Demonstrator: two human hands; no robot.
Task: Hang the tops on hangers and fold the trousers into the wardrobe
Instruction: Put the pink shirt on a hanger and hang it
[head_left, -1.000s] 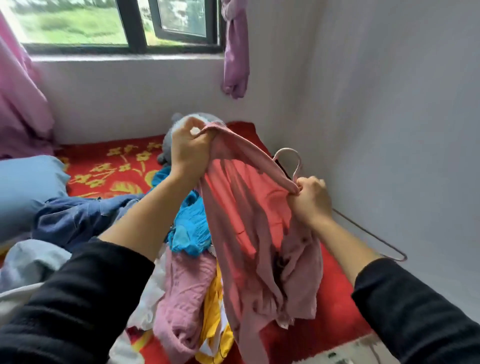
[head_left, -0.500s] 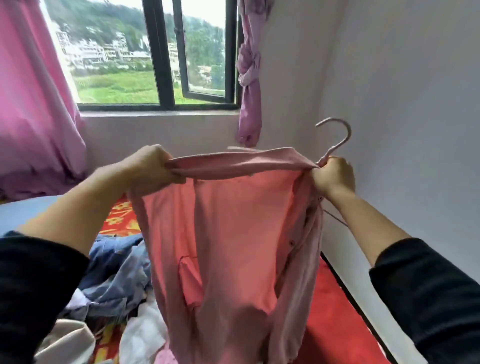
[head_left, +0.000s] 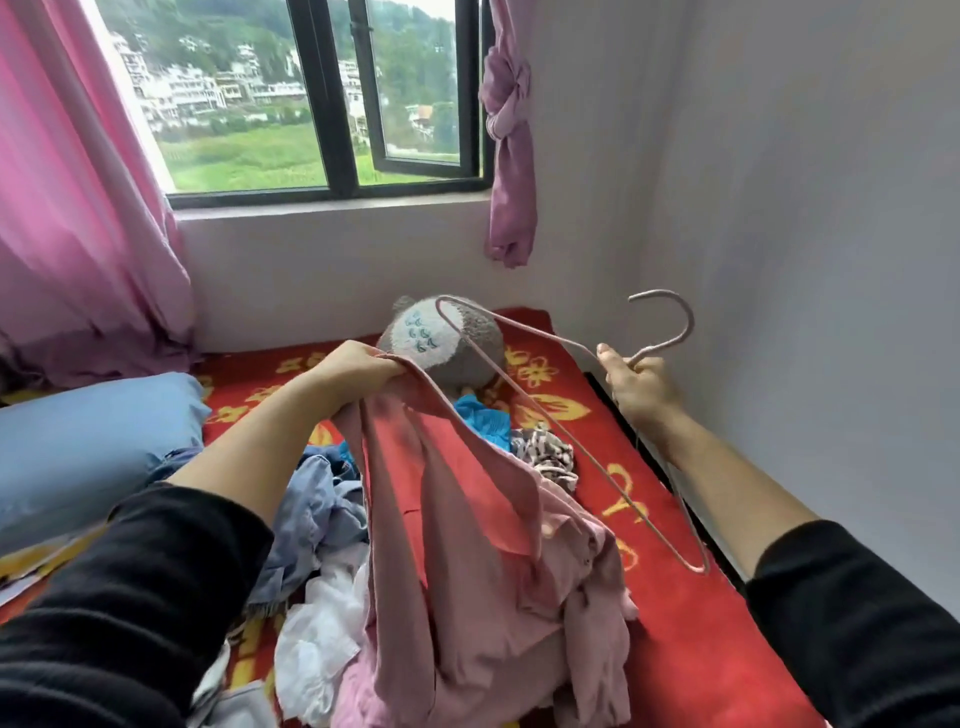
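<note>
A pink top (head_left: 467, 545) hangs from my left hand (head_left: 358, 366), which grips its upper edge above the bed. The rest of the top droops onto the clothes pile. My right hand (head_left: 636, 384) grips a pink wire hanger (head_left: 566, 441) at the base of its hook, to the right of the top. The hanger is free of the garment and tilts, one end up by the soft toy, the other end low near my right forearm.
A pile of clothes (head_left: 322, 525) in blue, white and turquoise lies on the red flowered bedcover (head_left: 691, 634). A grey soft toy (head_left: 447, 340) sits at the bed's far end, a blue pillow (head_left: 88, 441) at the left. The white wall (head_left: 805, 260) runs close on the right.
The top was stretched between both hands. Now the right hand holds only the hanger, pulled out to the right, and the top's right side has dropped onto the pile. My view has tilted down.
</note>
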